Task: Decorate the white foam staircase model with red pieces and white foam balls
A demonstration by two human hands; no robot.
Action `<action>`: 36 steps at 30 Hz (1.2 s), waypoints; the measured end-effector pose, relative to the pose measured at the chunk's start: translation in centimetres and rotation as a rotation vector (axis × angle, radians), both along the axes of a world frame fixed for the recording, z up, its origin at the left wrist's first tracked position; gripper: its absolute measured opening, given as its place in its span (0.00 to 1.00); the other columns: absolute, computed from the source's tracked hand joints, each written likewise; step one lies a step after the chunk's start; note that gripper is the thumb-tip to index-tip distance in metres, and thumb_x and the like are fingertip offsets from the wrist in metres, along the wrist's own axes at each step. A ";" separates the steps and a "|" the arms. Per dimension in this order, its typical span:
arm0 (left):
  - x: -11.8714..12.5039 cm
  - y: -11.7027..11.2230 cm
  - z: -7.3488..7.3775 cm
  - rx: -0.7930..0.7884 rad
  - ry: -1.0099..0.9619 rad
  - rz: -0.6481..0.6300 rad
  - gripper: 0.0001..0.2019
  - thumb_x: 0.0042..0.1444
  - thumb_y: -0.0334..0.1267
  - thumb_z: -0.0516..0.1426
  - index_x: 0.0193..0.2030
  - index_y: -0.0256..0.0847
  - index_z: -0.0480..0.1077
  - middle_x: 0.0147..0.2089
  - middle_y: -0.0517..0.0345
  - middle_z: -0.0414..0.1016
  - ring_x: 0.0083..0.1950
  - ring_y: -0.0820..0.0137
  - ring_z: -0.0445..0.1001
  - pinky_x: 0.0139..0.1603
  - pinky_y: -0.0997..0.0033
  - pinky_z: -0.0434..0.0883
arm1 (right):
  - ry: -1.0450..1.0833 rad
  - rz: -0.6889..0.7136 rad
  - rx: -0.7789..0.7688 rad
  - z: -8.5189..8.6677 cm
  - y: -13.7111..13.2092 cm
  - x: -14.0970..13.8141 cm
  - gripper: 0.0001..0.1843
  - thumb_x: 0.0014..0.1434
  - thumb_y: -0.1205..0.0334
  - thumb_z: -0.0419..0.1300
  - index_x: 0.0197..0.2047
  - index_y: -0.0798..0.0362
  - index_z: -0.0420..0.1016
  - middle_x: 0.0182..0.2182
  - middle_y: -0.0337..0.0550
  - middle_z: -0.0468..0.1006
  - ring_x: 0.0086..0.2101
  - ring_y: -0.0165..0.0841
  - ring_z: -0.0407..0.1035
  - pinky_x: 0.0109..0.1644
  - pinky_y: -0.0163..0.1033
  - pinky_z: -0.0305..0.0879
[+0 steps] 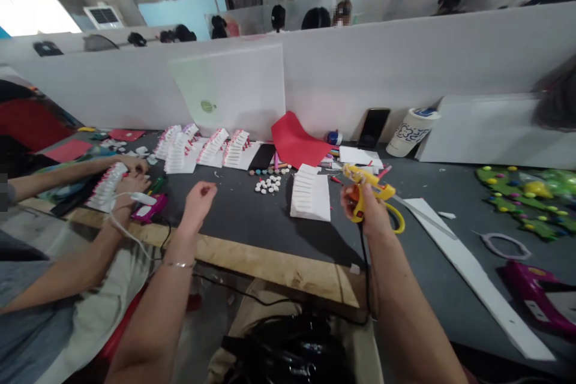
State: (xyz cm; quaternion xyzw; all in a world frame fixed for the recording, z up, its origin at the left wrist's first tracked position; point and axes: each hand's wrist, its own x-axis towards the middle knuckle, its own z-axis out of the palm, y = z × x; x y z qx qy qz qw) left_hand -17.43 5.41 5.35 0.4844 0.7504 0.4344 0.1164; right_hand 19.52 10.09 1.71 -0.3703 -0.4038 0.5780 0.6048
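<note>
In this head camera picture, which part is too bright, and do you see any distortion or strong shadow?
In the head view, the window at top left is blown out to white, the white partition wall bows from wide-angle distortion, and the folded white card throws a dark shadow on the grey table; the yellow glue gun looks fairly sharp.

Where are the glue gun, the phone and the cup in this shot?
Glue gun (371,183), head view, on the yellow body.
Phone (373,128), head view, on the dark screen.
Cup (410,133), head view, on the white side.
</note>
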 end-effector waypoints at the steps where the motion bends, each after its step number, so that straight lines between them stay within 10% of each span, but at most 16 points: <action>1: -1.7 -1.6 -0.1 -0.044 0.159 0.028 0.07 0.51 0.40 0.56 0.33 0.40 0.71 0.39 0.49 0.79 0.45 0.59 0.76 0.50 0.59 0.70 | 0.011 -0.034 0.004 0.2 0.2 0.6 0.29 0.44 0.31 0.67 0.26 0.51 0.73 0.25 0.40 0.74 0.19 0.28 0.65 0.12 0.30 0.57; 6: -2.7 -6.3 -0.1 -0.131 0.530 -0.017 0.12 0.56 0.46 0.54 0.26 0.45 0.71 0.23 0.55 0.73 0.39 0.57 0.76 0.53 0.57 0.69 | -0.002 -0.082 0.031 1.7 -0.6 4.1 0.29 0.39 0.33 0.70 0.25 0.51 0.73 0.23 0.39 0.73 0.18 0.27 0.64 0.10 0.29 0.53; 13: 13.7 -0.5 2.6 0.204 0.116 -0.758 0.29 0.53 0.49 0.64 0.61 0.44 0.66 0.62 0.45 0.71 0.62 0.58 0.70 0.60 0.58 0.68 | -0.118 0.194 0.025 4.6 -5.1 4.5 0.28 0.41 0.34 0.70 0.27 0.53 0.75 0.24 0.44 0.73 0.18 0.28 0.62 0.10 0.31 0.52; 17: 18.1 1.0 2.3 -0.030 -0.153 -1.119 0.14 0.60 0.49 0.57 0.45 0.42 0.75 0.37 0.54 0.79 0.38 0.67 0.77 0.42 0.68 0.74 | -0.140 0.111 0.042 5.0 -6.0 5.3 0.31 0.39 0.31 0.69 0.26 0.53 0.74 0.25 0.45 0.72 0.19 0.28 0.60 0.10 0.31 0.50; 19: 14.8 0.4 1.3 -0.108 -0.189 -1.010 0.18 0.63 0.50 0.50 0.31 0.42 0.73 0.30 0.57 0.76 0.32 0.69 0.74 0.37 0.70 0.73 | -0.147 -0.067 0.032 4.7 -5.8 7.2 0.31 0.40 0.29 0.68 0.26 0.52 0.72 0.24 0.43 0.70 0.18 0.27 0.59 0.10 0.30 0.45; 22: 5.8 -2.0 -0.8 -0.087 -0.059 -0.483 0.19 0.62 0.49 0.46 0.27 0.43 0.68 0.27 0.56 0.73 0.29 0.66 0.72 0.34 0.67 0.71 | -0.158 -0.312 -0.074 3.7 -5.1 10.6 0.31 0.38 0.30 0.69 0.24 0.51 0.71 0.24 0.46 0.70 0.18 0.30 0.62 0.12 0.32 0.44; 26: -3.4 -6.7 -2.7 -0.112 0.465 -0.192 0.10 0.53 0.43 0.53 0.35 0.44 0.74 0.45 0.47 0.79 0.52 0.52 0.74 0.56 0.50 0.68 | -0.186 -0.433 -0.186 2.4 -4.2 12.3 0.30 0.36 0.33 0.72 0.24 0.52 0.72 0.28 0.49 0.73 0.22 0.32 0.67 0.16 0.33 0.51; 32: -4.9 -12.5 -0.5 -0.411 0.436 0.072 0.16 0.55 0.49 0.51 0.39 0.48 0.78 0.31 0.51 0.80 0.36 0.51 0.77 0.46 0.45 0.73 | -0.179 -0.350 -0.204 1.6 -1.8 9.7 0.29 0.34 0.37 0.74 0.25 0.52 0.74 0.27 0.49 0.75 0.22 0.33 0.68 0.16 0.34 0.52; 36: -2.9 -15.9 2.4 -0.341 0.006 -0.063 0.17 0.57 0.59 0.52 0.45 0.59 0.76 0.41 0.67 0.82 0.43 0.57 0.79 0.43 0.54 0.77 | -0.181 -0.249 -0.181 1.8 -0.1 8.3 0.28 0.37 0.36 0.72 0.27 0.52 0.73 0.26 0.47 0.74 0.21 0.34 0.67 0.15 0.36 0.51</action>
